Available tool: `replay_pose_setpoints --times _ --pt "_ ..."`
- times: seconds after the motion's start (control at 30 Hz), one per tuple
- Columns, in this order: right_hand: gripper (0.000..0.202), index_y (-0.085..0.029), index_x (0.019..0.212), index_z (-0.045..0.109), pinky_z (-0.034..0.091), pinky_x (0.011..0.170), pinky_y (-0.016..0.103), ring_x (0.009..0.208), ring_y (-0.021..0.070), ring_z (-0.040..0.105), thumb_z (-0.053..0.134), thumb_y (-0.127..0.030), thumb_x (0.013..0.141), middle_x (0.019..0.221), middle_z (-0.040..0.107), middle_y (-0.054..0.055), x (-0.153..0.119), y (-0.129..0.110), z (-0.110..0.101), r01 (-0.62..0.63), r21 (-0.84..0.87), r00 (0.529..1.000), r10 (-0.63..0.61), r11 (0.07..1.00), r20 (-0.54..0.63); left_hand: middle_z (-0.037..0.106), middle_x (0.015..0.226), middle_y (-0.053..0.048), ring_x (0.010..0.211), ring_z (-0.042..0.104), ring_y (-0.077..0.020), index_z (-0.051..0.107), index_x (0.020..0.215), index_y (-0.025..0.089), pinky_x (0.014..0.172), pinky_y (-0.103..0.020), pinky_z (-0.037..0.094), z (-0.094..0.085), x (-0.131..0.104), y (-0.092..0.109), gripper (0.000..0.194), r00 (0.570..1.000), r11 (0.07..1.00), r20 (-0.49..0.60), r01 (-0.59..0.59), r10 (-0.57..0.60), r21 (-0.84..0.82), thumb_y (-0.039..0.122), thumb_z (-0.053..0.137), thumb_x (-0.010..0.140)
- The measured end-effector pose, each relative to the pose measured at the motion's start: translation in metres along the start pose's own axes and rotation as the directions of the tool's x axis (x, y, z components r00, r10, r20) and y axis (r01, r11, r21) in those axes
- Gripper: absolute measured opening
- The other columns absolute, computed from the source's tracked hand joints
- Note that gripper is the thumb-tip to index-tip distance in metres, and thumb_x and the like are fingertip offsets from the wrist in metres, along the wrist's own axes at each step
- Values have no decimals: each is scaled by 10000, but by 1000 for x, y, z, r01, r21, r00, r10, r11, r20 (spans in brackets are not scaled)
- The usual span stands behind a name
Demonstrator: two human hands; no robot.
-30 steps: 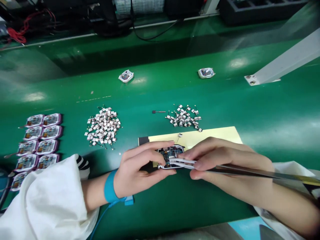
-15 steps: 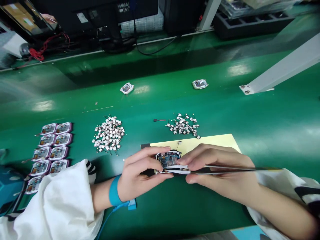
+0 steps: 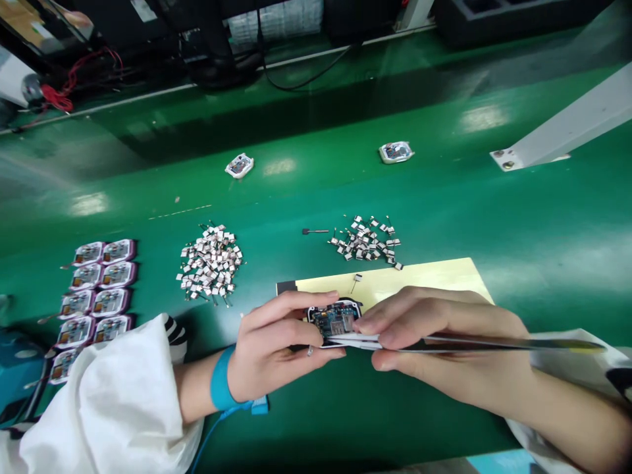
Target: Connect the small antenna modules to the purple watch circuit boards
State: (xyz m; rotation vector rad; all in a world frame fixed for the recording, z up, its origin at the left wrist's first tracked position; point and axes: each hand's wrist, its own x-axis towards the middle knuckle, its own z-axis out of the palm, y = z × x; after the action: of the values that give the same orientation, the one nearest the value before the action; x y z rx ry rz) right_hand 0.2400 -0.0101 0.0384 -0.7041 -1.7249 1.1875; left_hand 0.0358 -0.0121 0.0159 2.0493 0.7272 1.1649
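Note:
My left hand (image 3: 276,339) is closed around the edges of a small watch-shaped housing (image 3: 338,317), its fingers along the far side and its thumb along the near side. A bare circuit board shows inside the housing. My right hand (image 3: 444,336) grips a pair of tweezers (image 3: 478,343) between thumb and fingers. The tweezers' white tips rest at the housing's near edge, close to my left fingers; whether anything is pinched there I cannot make out. Just beyond the housing, one small silver part with a thin lead (image 3: 357,278) lies on a yellow sheet (image 3: 424,275).
Two heaps of small silver parts (image 3: 212,260) (image 3: 368,238) lie on the green table. Rows of similar housings (image 3: 111,301) stand at left. Two more housings (image 3: 239,166) (image 3: 396,152) sit farther back. A white metal post (image 3: 557,135) rises at right. A blue wrist strap's cord (image 3: 217,421) trails toward me.
The tweezers' tips have come closer together and shifted slightly left along the housing's near edge. My left hand keeps its hold. The whole view has tilted down a little.

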Motion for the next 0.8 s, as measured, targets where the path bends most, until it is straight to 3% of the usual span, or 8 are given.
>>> replay_pose_setpoints --times 0.23,0.5,0.67,0.8 --pt "160 -137 753 626 540 641 207 730 144 631 684 -14 669 774 644 57 -3 1 8 -21 -36 993 17 999 -118 578 999 -150 817 621 -162 582 687 74 657 -215 541 3 1 -3 107 999 999 2 -32 32 -16 82 686 663" --pt "218 -207 804 630 550 660 241 754 145 624 692 -46 671 817 632 6 -4 4 3 -135 168 981 155 977 -116 605 989 -144 833 629 -176 590 747 96 659 -230 552 0 3 -4 143 1000 1000 -11 -18 18 -16 135 699 663" --pt "227 -206 831 653 551 692 238 777 150 630 683 -39 681 850 642 19 -5 2 -1 -85 120 996 88 989 -15 632 919 -139 802 639 -166 576 737 94 684 -216 547 0 3 -4 183 1000 1000 -19 -19 19 -16 185 712 656" --pt "146 -206 879 663 551 722 256 800 159 627 611 -118 774 881 637 36 -8 -1 3 -28 92 999 31 995 -27 640 901 -152 787 644 -170 568 718 86 685 -205 540 1 2 -6 214 1000 999 -22 11 -11 -39 204 728 637"
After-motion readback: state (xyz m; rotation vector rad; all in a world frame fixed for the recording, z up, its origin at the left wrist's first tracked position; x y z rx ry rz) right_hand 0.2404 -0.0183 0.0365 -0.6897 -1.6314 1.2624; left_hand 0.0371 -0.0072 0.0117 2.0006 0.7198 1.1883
